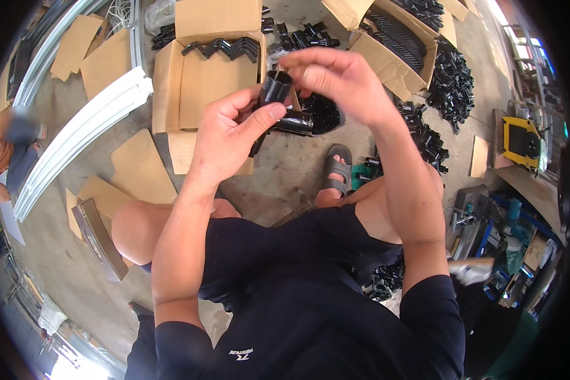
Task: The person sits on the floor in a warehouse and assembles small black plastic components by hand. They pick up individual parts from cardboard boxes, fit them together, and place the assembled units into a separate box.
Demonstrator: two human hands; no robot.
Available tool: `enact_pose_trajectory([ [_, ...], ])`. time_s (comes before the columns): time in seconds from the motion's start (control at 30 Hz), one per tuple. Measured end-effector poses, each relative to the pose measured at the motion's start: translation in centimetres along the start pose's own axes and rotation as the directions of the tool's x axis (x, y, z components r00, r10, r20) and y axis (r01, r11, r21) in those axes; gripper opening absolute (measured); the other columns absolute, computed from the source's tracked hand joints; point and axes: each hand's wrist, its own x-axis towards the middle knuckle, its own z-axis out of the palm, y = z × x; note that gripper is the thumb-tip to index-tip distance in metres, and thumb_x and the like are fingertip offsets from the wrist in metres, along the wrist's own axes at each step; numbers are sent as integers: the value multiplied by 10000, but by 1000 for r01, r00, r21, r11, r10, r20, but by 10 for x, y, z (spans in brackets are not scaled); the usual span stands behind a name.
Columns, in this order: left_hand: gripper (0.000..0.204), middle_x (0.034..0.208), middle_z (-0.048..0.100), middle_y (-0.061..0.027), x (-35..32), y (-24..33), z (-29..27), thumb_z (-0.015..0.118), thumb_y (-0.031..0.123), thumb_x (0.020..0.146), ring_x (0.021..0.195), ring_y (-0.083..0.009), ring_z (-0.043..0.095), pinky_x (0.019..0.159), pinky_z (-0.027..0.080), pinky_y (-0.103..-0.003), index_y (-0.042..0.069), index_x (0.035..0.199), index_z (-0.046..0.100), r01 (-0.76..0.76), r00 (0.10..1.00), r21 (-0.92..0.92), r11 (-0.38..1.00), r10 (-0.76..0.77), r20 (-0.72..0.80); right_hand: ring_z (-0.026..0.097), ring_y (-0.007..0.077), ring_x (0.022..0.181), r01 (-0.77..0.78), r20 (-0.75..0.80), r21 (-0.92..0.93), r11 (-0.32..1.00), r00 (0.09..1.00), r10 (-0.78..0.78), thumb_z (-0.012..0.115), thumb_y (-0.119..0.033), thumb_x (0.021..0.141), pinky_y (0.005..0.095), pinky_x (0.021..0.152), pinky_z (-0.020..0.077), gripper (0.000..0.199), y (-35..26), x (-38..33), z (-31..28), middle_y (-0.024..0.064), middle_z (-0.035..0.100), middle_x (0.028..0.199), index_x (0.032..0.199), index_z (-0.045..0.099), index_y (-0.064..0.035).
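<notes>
My left hand is closed around a black pipe fitting, thumb across its front. The fitting's round open end faces up, and a lower arm of black tube reaches to the right below my fingers. Just above that opening is my right hand, its fingers curled in and their tips brought together at the rim. Something small and thin seems to be between those fingertips, but I cannot make out what. Behind the fitting sits a container of small dark parts, partly hidden by my hands.
Ahead stands an open cardboard box with a row of black angled fittings inside. Another carton holds dark parts, beside a heap of black fittings. Long white rails and flat cardboard lie left, near a seated person.
</notes>
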Motion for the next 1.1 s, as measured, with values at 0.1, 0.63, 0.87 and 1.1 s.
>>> enact_pose_trajectory([
  [0.1,301,999,744,-19,0,-4,-2,746,212,983,822,-58,641,737,526,-220,-15,1180,723,29,994,-191,981,-48,-94,686,138,838,-235,-256,-356,905,955,148,702,-272,976,305,811,564,293,62,42,-42,69,743,900,1123,765,-27],
  [0.63,330,1066,749,-42,-16,-19,-23,758,118,959,888,-79,664,777,563,-257,-30,1246,691,55,994,70,996,-47,-102,707,411,959,-351,-285,-801,485,936,207,638,-127,881,497,870,563,125,319,19,-29,239,731,983,928,707,-34],
  [0.87,377,1016,764,-81,-17,-36,-27,786,360,861,820,-304,724,693,572,-394,87,1109,710,-183,937,918,352,346,54,697,163,705,-345,-340,-349,871,913,225,677,-132,941,321,630,559,152,188,47,-36,86,727,822,1007,675,5],
  [1.1,359,972,760,-67,-21,-45,-24,796,308,848,803,-279,727,663,562,-392,89,1114,697,-179,918,941,287,393,55,617,95,716,-266,-109,197,944,951,290,674,-192,1023,253,674,529,203,47,-1,12,-1,673,855,1101,694,-5],
])
